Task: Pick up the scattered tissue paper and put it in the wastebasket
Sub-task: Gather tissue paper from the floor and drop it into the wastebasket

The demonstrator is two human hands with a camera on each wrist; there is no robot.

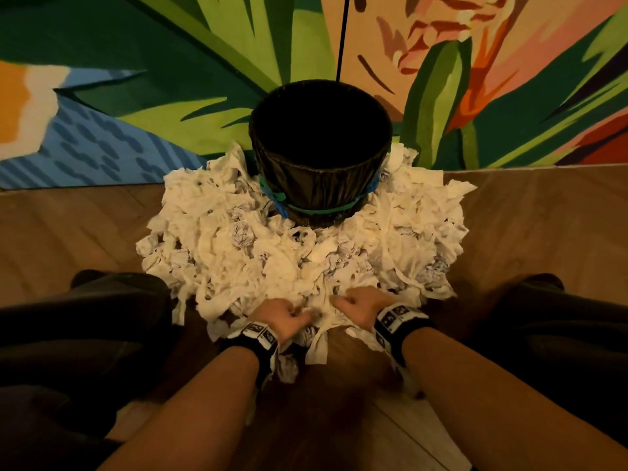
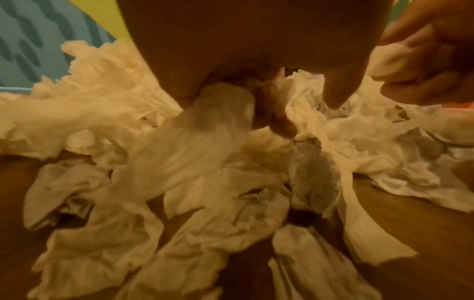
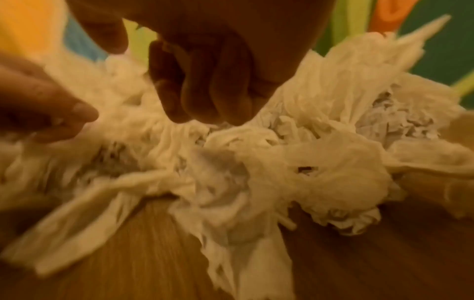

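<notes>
A black wastebasket (image 1: 319, 158) with a green band stands upright on the floor, its mouth dark inside. White crumpled tissue paper (image 1: 272, 253) lies heaped around its base. Both hands are at the near edge of the heap, close together. My left hand (image 1: 299, 316) has its fingers curled round a strip of tissue (image 2: 215, 121); in the left wrist view that hand (image 2: 256, 113) pulls the strip up. My right hand (image 1: 343, 300) is curled like a fist, and in the right wrist view strands of tissue (image 3: 179, 138) run up into that hand (image 3: 202, 113).
My legs (image 1: 85, 317) in dark trousers flank the heap on both sides. A wooden floor (image 1: 68, 226) runs under everything. A painted wall (image 1: 170, 62) rises just behind the basket, and a thin black line (image 1: 341, 35) hangs above it.
</notes>
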